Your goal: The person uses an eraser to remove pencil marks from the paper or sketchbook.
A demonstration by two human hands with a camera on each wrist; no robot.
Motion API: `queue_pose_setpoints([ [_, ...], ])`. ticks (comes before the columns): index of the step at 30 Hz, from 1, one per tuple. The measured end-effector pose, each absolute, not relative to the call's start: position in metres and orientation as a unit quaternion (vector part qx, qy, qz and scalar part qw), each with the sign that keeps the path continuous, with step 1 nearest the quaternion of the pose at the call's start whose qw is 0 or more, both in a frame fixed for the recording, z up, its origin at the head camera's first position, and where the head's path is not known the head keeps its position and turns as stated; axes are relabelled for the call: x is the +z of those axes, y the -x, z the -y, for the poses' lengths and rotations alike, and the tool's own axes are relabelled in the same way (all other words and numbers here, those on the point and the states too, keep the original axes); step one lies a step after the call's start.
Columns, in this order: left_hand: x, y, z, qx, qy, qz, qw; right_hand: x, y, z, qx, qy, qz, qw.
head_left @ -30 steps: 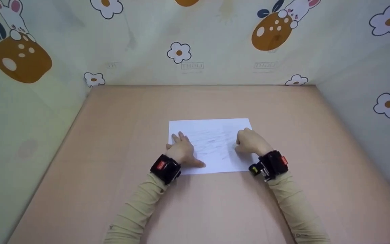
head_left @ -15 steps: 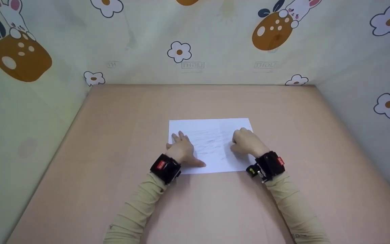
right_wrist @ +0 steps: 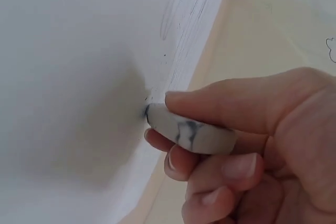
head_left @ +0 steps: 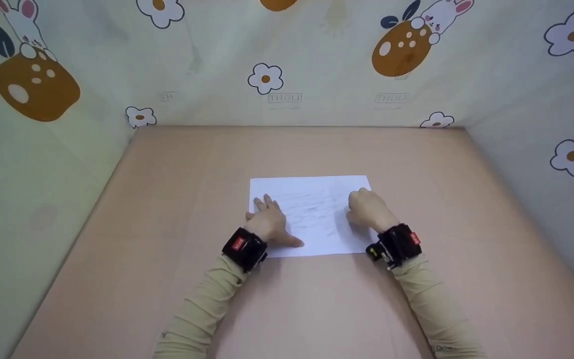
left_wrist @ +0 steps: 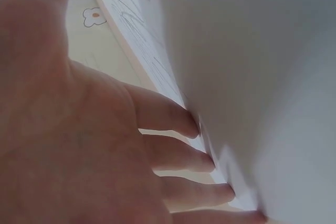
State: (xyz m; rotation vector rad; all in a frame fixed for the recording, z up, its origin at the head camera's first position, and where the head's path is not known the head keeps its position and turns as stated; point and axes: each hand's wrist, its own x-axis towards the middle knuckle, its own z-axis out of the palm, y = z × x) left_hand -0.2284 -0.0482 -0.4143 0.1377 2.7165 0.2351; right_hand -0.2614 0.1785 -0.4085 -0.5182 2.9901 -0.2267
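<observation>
A white sheet of paper [head_left: 317, 234] lies on the table, marked with faint grey pencil-like strokes across its middle. My left hand [head_left: 267, 223] rests on the sheet's left part with fingers spread. In the left wrist view, the fingertips [left_wrist: 206, 162] touch the paper. Over the right part of the sheet, my right hand [head_left: 370, 209] pinches a small whitish eraser [right_wrist: 191, 135] between thumb and curled fingers. Dark smudges stain the eraser, and its darkened tip meets the paper in the right wrist view. From the head view, the hand hides the eraser.
The light brown tabletop [head_left: 297, 299] surrounds the sheet. Behind and on both sides stand pale fabric walls [head_left: 207, 65] printed with flowers, rabbits and orange fruit. A black camera band [head_left: 245, 249] sits on the left wrist, another [head_left: 399, 244] on the right.
My right hand moved slightly left over the paper, then back right to about where it was. The left hand and the sheet stayed in place.
</observation>
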Motion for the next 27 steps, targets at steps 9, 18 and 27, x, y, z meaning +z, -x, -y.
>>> queue_pose_setpoints([
  [9, -0.416, 0.229, 0.048, 0.08, -0.051, -0.974, 0.206, -0.408, 0.258, -0.177, -0.086, 0.146, -0.984, 0.051],
  [18, -0.418, 0.23, 0.047, 0.066, -0.046, -0.974, 0.21, -0.412, 0.254, -0.17, -0.08, 0.185, -0.979, 0.039],
  [27, -0.417, 0.231, 0.043, 0.071, -0.044, -0.974, 0.211, -0.406, 0.246, -0.159, -0.089, 0.18, -0.977, 0.077],
])
